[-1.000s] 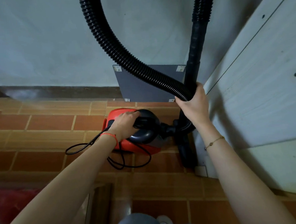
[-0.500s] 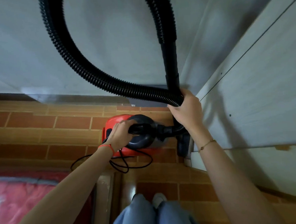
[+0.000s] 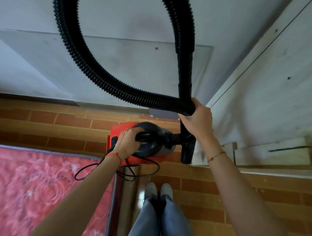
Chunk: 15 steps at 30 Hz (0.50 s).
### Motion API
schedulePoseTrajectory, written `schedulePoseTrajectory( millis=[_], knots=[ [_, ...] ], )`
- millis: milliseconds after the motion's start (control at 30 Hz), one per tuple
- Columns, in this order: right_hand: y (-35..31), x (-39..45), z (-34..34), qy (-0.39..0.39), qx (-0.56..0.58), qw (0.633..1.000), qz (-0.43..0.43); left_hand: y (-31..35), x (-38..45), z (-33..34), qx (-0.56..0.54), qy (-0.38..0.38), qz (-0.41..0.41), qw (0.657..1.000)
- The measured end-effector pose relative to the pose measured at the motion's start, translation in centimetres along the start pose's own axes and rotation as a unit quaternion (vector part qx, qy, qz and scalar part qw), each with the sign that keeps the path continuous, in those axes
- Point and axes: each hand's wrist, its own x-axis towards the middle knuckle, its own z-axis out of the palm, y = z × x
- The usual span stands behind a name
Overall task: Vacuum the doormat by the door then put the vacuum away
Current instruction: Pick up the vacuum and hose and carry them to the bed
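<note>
Left hand (image 3: 128,142) grips the vacuum (image 3: 149,145) handle; right hand (image 3: 197,120), raised higher, clasps the looped hose (image 3: 97,74).

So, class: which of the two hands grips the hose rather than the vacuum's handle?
The right hand, gripping the black hose; the left hand holds the handle.

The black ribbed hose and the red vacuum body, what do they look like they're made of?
The black ribbed hose looks like flexible plastic: close ridges, bent in a wide loop, dull sheen. The red vacuum body looks like hard moulded plastic, smooth and evenly coloured; its dark grey top housing appears glossier. The right hand grips the hose, the left hand the handle.
</note>
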Motion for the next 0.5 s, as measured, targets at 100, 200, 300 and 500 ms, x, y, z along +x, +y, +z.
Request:
schedulePoseTrajectory(
  millis=[100,200,300,500],
  knots=[
    [-3.0,-1.9,-2.0,-0.007,0.005,1.0,-0.001,1.0,-3.3,-2.4,-0.009,0.003,-0.004,1.0],
    [-5.4,-3.9,-3.5,-0.009,0.005,1.0,-0.014,1.5,-6.2,-4.0,-0.016,0.003,-0.006,1.0],
    [-7.0,-5.6,-4.2,-0.018,0.006,1.0,-0.016,1.4,-8.7,-4.9,-0.018,0.008,0.002,1.0],
    [-8.9,-8.5,-4.8,-0.034,0.0,0.999,-0.029,1.2,-12.9,-5.8,-0.014,0.008,0.0,1.0]
  ],
)
